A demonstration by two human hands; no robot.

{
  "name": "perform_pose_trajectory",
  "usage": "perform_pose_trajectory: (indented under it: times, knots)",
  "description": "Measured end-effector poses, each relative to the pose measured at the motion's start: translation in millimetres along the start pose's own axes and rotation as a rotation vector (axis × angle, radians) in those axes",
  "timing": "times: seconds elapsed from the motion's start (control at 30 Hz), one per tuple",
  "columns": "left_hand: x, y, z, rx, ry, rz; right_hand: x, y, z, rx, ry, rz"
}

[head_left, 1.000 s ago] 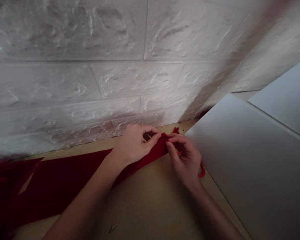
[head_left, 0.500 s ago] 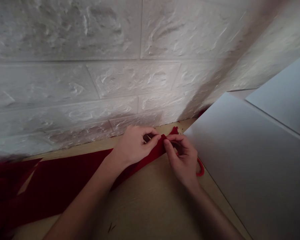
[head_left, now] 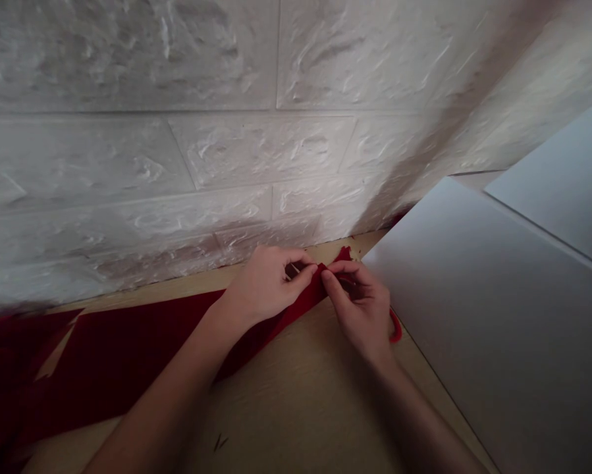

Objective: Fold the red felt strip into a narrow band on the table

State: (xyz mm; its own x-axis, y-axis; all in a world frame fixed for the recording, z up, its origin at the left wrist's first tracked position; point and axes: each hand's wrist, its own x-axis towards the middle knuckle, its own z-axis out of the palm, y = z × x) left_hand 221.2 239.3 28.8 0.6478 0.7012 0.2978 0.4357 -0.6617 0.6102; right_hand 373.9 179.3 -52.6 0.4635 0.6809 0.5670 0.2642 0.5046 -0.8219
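A long piece of dark red cloth (head_left: 142, 349) stretches from the left across the wooden surface, its right end raised between my hands. My left hand (head_left: 269, 283) pinches the edge of that end between thumb and fingertips. Close beside it, my right hand (head_left: 359, 299) pinches the same end, the two sets of fingertips almost touching. Just behind the right fingers lies a small red scrap (head_left: 345, 253). A red loop (head_left: 396, 327), perhaps a scissors handle, shows past the right hand; the rest of it is hidden.
A white brick-patterned wall (head_left: 226, 151) rises at the back edge of the wooden surface (head_left: 286, 408). White panels (head_left: 493, 296) stand close on the right. More red cloth (head_left: 9, 368) is bunched at far left. Small dark bits (head_left: 220, 442) lie near the front.
The right fingertips have shifted slightly left, closer to the left ones, still on the cloth. The view has tilted a little; otherwise things stay as they were.
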Motion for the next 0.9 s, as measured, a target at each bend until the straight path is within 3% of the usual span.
perform_pose_trajectory:
  times: [0.3,0.9]
  knots:
    - [-0.4,-0.2,1.1,0.015,0.001,-0.005,-2.6,-6.4,-0.4,-0.046,0.004,-0.062]
    - [-0.5,0.9,4.7,-0.028,-0.04,-0.028,-0.5,2.2,2.4,0.071,0.006,0.055]
